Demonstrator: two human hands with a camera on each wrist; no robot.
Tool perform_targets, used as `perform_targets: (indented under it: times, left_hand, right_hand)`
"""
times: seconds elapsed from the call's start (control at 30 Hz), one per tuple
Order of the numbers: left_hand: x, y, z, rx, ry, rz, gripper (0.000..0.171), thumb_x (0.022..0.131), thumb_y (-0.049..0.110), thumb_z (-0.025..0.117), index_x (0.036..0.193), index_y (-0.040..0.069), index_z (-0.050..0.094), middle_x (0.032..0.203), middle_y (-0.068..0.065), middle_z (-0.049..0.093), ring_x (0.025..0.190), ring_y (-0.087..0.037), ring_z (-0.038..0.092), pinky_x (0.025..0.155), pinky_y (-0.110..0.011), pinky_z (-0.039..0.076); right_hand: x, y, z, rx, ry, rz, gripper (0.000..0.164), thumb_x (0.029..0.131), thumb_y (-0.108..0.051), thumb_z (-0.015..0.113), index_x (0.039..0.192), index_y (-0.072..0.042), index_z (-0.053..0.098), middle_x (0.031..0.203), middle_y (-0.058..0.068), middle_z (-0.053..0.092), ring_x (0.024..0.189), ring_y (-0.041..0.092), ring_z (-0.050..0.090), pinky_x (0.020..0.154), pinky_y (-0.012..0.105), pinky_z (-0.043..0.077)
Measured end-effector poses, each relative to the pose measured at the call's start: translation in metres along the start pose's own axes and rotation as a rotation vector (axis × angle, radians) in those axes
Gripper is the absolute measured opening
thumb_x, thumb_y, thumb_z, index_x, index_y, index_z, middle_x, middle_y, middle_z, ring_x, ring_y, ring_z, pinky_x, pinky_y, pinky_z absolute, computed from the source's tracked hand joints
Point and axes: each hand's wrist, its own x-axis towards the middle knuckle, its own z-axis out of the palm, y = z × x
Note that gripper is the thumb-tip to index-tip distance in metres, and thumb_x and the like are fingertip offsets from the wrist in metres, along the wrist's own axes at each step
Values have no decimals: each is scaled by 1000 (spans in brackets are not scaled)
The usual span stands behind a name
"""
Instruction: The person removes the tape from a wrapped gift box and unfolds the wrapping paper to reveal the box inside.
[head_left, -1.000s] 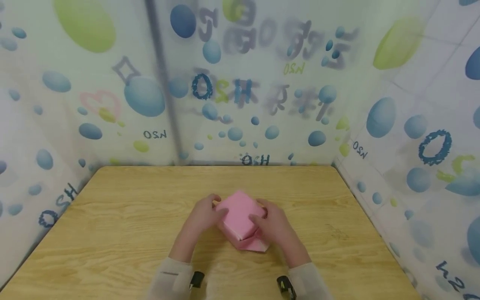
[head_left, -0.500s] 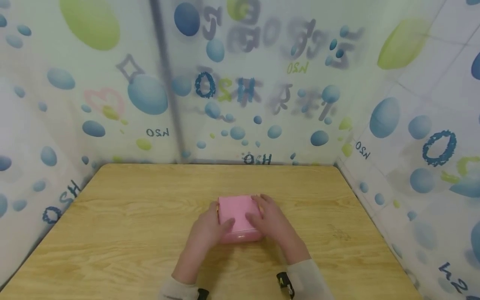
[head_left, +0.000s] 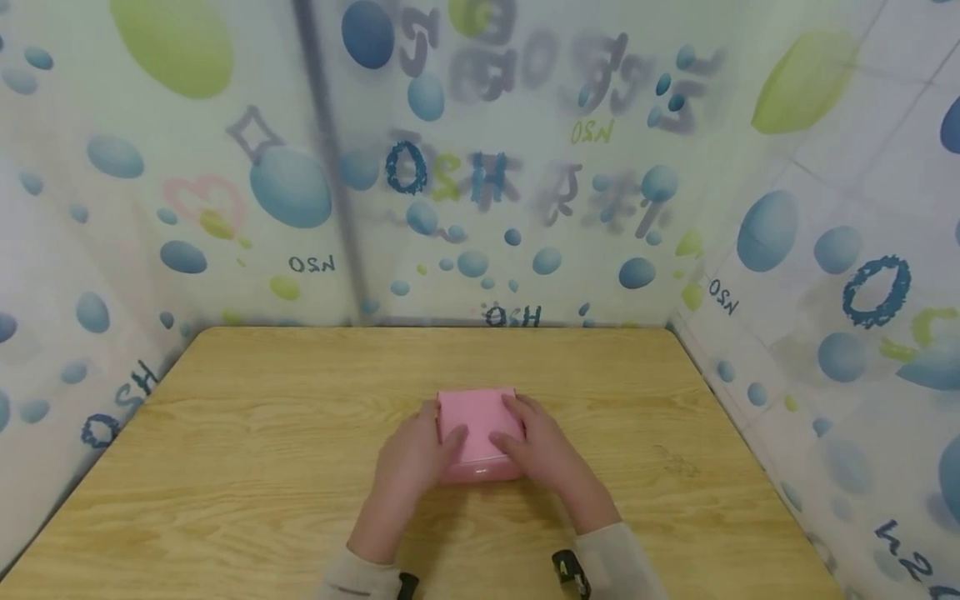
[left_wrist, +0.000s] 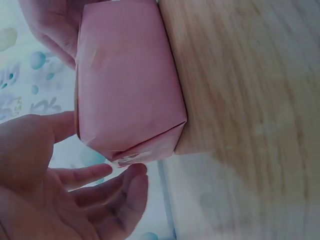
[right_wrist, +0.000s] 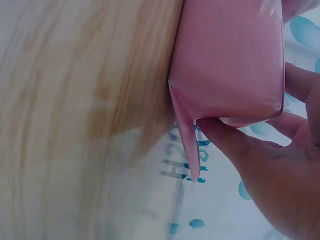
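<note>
A box wrapped in pink paper (head_left: 480, 417) lies on the wooden table, its long front side facing me. My left hand (head_left: 412, 454) holds its left end, thumb on top and fingers at the end face. In the left wrist view, that end of the wrapped box (left_wrist: 130, 75) is folded in, with shiny clear tape on it. My right hand (head_left: 551, 446) grips the right end the same way. The right wrist view shows a loose pointed paper flap (right_wrist: 189, 150) sticking out from that end, with a fingertip beside it.
The wooden table (head_left: 285, 392) spreads out around the box. White curtains (head_left: 525, 275) printed with blue and green drops and letters hang behind it and at both sides. Black straps (head_left: 570, 573) sit at the wrists.
The wrapped box has turned from a cornerwise position to lie square to me, and its loose flap has left the front right in the head view. Over the last half second both hands barely move.
</note>
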Motion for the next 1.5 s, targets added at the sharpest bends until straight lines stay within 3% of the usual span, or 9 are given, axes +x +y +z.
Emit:
perform_targets:
  times: [0.2,0.37,0.5,0.6,0.8,0.97,1.2,1.5]
  left_hand:
    - [6,3,7,8,55,-5,70,102,44,70,150,-4,50,139,-25,66,123,-42,69,102,-57,58]
    - [9,7,12,1,83,-5,50,99,41,74,127,1,61,117,-18,69,93,-31,68,85,-49,61]
    - [9,10,11,-2,92,-8,33,100,35,74,110,5,63,100,-13,64,77,-24,59,66,-37,52]
    - [8,11,10,9,86,-16,28,101,32,72,107,7,63,94,-10,61,73,-22,56,60,-33,47]
    - [7,15,11,65,75,2,27,102,31,69,109,5,64,94,-11,63,70,-22,57,58,-33,49]
    - [4,18,12,92,72,21,22,103,25,65,101,2,66,96,-13,63,69,-21,57,57,-34,51]
    - [2,24,12,130,94,20,28,99,19,59,102,-7,69,103,-22,66,73,-27,60,64,-48,59]
    - [1,26,12,138,88,23,27,99,20,62,96,-7,68,95,-20,64,67,-24,56,58,-43,54]
  right_hand:
    - [3,-3,1,16,-17,45,63,104,-31,70,160,-12,48,172,20,35,159,45,34,126,64,33]
    - [4,-4,0,7,-21,44,63,104,-29,70,160,-10,49,171,21,35,159,46,34,127,64,33]
    - [3,-4,-1,9,-26,45,63,104,-29,69,160,-10,48,172,21,35,159,45,34,127,63,32]
    - [2,-4,-1,10,-26,38,62,104,-29,69,160,-10,48,171,22,35,159,46,34,127,64,33]
    - [2,-6,-1,6,-24,35,62,104,-28,69,160,-9,48,171,22,36,158,46,35,126,64,33]
    - [2,-7,-1,9,-24,41,63,104,-28,70,160,-10,48,171,22,35,158,46,35,127,63,33]
    - [2,-7,-2,8,-23,36,63,104,-28,70,160,-9,48,170,23,36,158,46,35,127,63,32]
    - [3,-4,-1,15,-21,35,63,104,-27,69,160,-9,48,171,23,35,158,46,35,127,63,32]
